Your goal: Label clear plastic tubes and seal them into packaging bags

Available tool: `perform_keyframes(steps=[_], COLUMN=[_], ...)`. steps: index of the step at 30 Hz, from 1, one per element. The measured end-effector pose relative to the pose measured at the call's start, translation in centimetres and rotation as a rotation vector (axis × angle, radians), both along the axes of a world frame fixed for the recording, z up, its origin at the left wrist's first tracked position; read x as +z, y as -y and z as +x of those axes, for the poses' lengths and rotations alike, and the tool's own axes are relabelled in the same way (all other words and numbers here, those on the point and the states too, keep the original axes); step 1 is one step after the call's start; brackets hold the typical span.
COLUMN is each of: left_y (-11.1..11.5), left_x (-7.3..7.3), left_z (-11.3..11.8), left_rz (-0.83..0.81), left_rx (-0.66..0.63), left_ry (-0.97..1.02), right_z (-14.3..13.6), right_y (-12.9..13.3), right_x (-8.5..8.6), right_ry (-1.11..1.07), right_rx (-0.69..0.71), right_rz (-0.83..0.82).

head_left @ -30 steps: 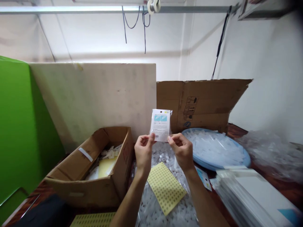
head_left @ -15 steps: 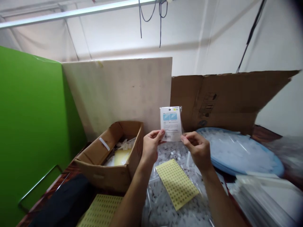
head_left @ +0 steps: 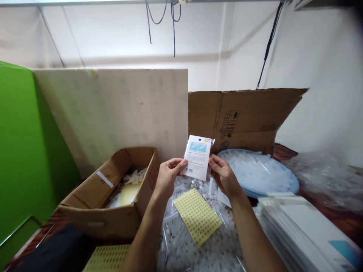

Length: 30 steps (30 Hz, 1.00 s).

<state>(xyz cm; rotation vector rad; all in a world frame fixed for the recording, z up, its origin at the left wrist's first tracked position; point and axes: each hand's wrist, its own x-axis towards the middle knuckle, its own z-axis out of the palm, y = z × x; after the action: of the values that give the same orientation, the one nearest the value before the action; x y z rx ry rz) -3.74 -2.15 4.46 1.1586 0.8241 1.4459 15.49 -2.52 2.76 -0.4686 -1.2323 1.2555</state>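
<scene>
Between my hands is a small white package [head_left: 197, 158] in a clear sleeve, with two blue pictures, printed lines and a dark hole mark near its top. It tilts slightly. My left hand [head_left: 170, 173] pinches its left edge between thumb and fingers. On the opposite edge, my right hand [head_left: 222, 173] grips it the same way. Below lies a yellow sheet of small round stickers [head_left: 197, 217], resting on a mass of small clear and white plastic pieces [head_left: 181, 247]. Another yellow sticker sheet [head_left: 106, 258] is partly hidden behind my left forearm.
At left stands an open cardboard box [head_left: 113, 211] with scraps inside. A blue round tray [head_left: 293, 185] heaped with translucent pieces sits at right, near stacked white packs [head_left: 309, 230] and clear plastic bags [head_left: 329, 181]. Upright cardboard [head_left: 249, 113] and a pale board [head_left: 121, 109] close off the back.
The view has turned to the right, so the surroundings shift left. The package has come slightly lower and now leans, its top tipped to the right. Both hands still hold its edges.
</scene>
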Motion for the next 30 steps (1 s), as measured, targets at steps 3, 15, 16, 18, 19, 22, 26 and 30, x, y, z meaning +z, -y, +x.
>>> perform_keyframes(steps=[3, 15, 16, 18, 19, 22, 26, 30], left_y=[-0.2, 1.8, 1.8, 1.8, 1.8, 2.1, 2.4, 2.2], left_x=[-0.3, 0.7, 0.6, 0.3, 0.2, 0.5, 0.9, 0.8], left_z=[0.2, 0.4, 0.6, 1.0, 1.1, 1.1, 0.6, -0.6], left_rz=[0.004, 1.144, 1.143, 1.146, 1.148, 1.15, 1.209, 1.214], left_rx=[-0.046, 0.249, 0.286, 0.33, 0.34, 0.35, 0.369, 0.673], left_ry=[-0.014, -0.935, -0.96, -1.015, -1.047, -1.191, -1.258, -1.069], right_z=[-0.2, -2.7, -2.7, -2.8, -2.8, -2.9, -3.6, -4.4], right_y=[0.0, 0.4, 0.4, 0.4, 0.4, 0.3, 0.1, -0.1], right_x=[-0.1, 0.9, 1.0, 1.0, 1.0, 1.0, 0.8, 1.2], right_ry=[-0.044, -0.358, -0.371, -0.383, -0.382, -0.376, -0.414, -0.478], right_rx=[-0.009, -0.099, -0.092, -0.096, -0.104, -0.116, -0.087, -0.078], right_rz=[0.022, 0.001, -0.003, -0.01, -0.013, -0.034, -0.081, -0.074])
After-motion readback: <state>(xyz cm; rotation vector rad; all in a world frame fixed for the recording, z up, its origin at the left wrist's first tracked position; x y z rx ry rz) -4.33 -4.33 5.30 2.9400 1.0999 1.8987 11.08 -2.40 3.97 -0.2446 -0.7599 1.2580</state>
